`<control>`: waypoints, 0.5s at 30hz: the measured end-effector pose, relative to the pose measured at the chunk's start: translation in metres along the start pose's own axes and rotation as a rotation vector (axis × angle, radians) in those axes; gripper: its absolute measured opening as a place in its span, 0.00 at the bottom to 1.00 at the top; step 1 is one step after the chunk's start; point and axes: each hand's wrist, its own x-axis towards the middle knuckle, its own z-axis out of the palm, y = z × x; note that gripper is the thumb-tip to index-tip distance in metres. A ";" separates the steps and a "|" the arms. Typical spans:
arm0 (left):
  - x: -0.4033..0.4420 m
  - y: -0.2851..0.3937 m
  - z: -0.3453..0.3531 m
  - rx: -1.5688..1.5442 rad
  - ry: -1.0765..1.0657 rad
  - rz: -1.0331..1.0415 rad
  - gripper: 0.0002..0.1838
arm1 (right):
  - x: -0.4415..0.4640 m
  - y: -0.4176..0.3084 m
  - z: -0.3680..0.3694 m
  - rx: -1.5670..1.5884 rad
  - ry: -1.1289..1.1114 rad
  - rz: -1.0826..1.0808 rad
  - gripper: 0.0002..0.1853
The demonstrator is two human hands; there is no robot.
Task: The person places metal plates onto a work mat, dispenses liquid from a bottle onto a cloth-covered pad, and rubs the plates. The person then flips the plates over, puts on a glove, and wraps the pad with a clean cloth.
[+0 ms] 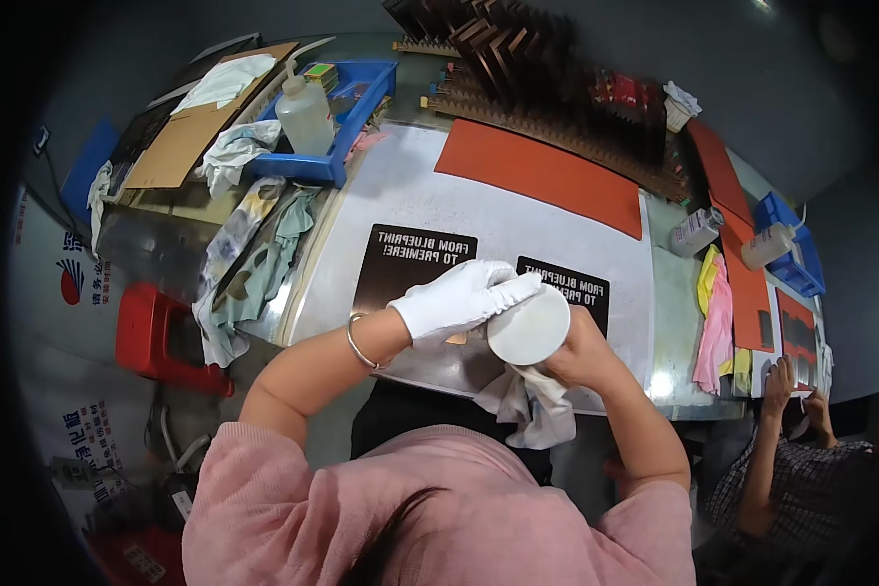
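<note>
My left hand, in a white glove, has its fingertips against the upper left rim of a round white disc-like object. Behind the disc's right side is my bare right hand, its fingers mostly hidden. A white cloth hangs below the disc, near my right hand. Under my left hand lies a dark plate with mirrored white lettering. A second dark plate with similar lettering lies beyond the disc. Both rest on a white sheet.
An orange-red strip crosses the sheet's far side. Dark angled pieces stand in racks behind it. At left, a blue tray holds a squeeze bottle. A co-worker's hands are at right, near bottles.
</note>
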 end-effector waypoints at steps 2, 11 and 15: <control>0.004 0.000 -0.003 0.066 0.010 0.048 0.21 | 0.006 -0.005 -0.001 -0.186 0.054 -0.021 0.15; 0.001 -0.005 -0.026 -0.724 0.067 0.039 0.08 | 0.032 -0.021 -0.029 -0.158 -0.086 0.135 0.34; -0.009 0.020 -0.056 -1.012 0.195 0.153 0.09 | 0.031 -0.004 -0.056 0.347 -0.315 0.467 0.35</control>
